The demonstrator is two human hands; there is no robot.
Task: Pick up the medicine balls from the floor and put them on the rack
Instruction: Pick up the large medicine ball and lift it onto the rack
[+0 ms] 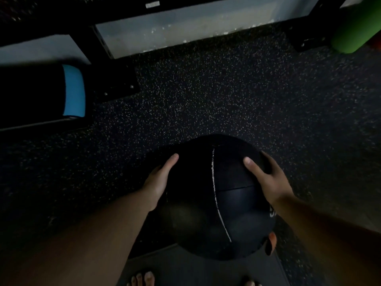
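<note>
A large black medicine ball [216, 199] with a white stitched seam fills the lower middle of the head view, held above the speckled floor. My left hand [159, 178] presses flat against its left side. On its right side my right hand [266, 174] grips it, thumb on top. The black rack frame [103, 44] runs along the far side, with another black ball with a blue band [73, 90] resting low at the left. A green ball [354, 27] shows at the top right corner.
Dark speckled rubber flooring [206, 96] stretches between me and the rack. A pale wall base [175, 27] lies behind the frame. My bare toes [144, 279] stand on a grey mat [195, 271] at the bottom edge.
</note>
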